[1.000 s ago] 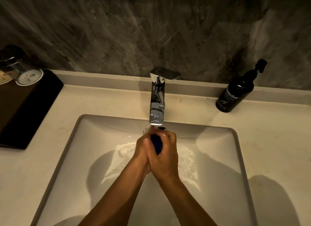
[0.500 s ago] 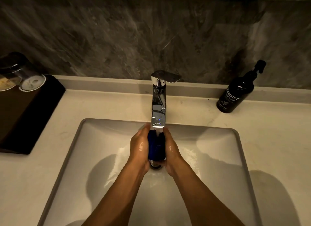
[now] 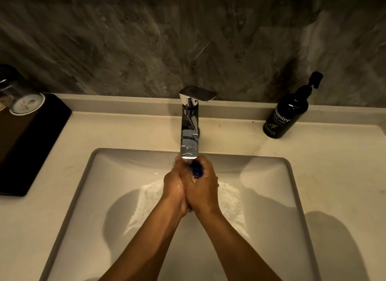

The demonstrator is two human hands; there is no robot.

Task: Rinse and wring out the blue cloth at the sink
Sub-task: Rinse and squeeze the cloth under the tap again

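Closed together again since 0.5 s ago, left hand [image 3: 174,185] and right hand [image 3: 201,188] squeeze the cloth [image 3: 197,169] under the tap [image 3: 189,142] at 12 o'clock.

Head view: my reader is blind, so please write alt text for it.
Both hands, left hand and right hand, squeeze a blue cloth under the chrome faucet over a white sink. A black hand wash bottle stands at right.
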